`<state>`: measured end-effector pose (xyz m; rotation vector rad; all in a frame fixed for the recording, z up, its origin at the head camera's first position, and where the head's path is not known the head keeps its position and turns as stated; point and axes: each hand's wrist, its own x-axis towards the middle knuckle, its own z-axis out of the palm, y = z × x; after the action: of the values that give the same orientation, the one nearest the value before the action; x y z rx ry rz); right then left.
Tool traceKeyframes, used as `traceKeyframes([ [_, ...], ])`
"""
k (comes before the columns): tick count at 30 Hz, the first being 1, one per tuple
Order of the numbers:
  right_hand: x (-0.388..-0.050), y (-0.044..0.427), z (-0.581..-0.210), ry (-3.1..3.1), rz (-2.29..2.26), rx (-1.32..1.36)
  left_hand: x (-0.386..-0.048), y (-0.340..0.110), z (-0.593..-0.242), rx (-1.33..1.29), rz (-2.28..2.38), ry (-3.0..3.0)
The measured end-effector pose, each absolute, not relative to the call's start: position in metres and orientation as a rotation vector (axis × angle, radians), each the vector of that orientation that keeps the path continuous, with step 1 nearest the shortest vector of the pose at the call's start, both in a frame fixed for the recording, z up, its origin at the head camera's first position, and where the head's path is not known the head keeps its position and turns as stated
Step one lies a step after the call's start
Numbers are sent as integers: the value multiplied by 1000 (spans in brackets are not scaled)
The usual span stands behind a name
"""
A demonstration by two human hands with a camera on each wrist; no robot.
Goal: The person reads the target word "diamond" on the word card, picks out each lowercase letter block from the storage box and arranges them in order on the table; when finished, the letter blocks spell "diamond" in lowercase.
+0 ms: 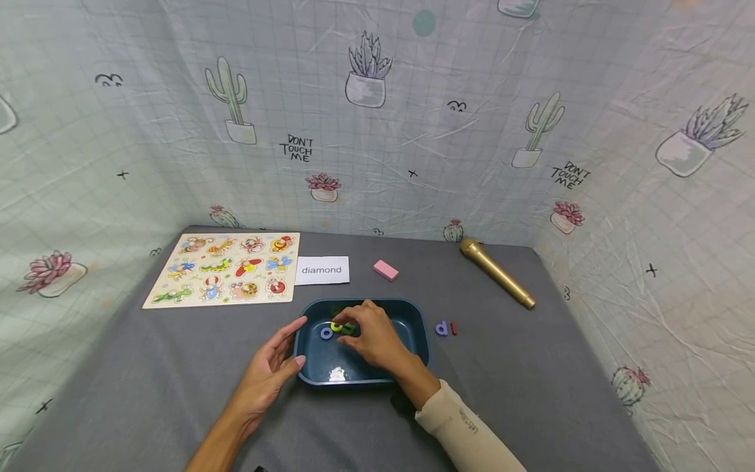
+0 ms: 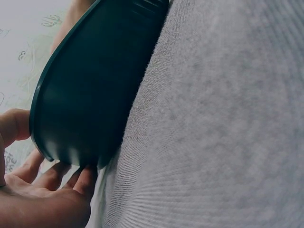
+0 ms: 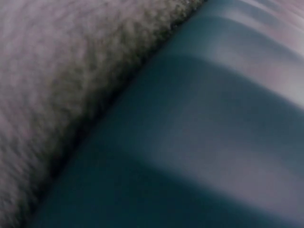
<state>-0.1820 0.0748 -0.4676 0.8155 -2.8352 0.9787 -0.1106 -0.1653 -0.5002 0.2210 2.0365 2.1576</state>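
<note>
Tray (image 1: 371, 370): dark teal, on the table before the person, long axis running left to right.
Blue ring letter (image 1: 321, 334): flat in the tray's left half.
Yellow letter (image 1: 336, 327) and green letter (image 1: 349, 328): just right of the ring, partly covered.
Left hand (image 1: 268, 370): spread along the tray's left end, touching it.
Right hand (image 1: 374, 334): arched over the letters, thumb and index apart; any fingertip contact, I cannot tell.
Purple letter (image 1: 445, 328) and red letter (image 1: 454, 328): right of the tray, the red one's long axis pointing away from the person.
Table (image 1: 501, 380): gray, cloth-covered; gold microphone (image 1: 498, 273) diagonal, head far left.
Room: pale curtain (image 1: 436, 151) printed with cacti.
</note>
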Motion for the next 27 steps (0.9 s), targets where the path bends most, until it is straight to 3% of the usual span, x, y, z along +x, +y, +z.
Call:
traceKeyframes([
  [27,-184,71,-470,-2998,714,830,-111,-165,-500,214,2153,2049],
])
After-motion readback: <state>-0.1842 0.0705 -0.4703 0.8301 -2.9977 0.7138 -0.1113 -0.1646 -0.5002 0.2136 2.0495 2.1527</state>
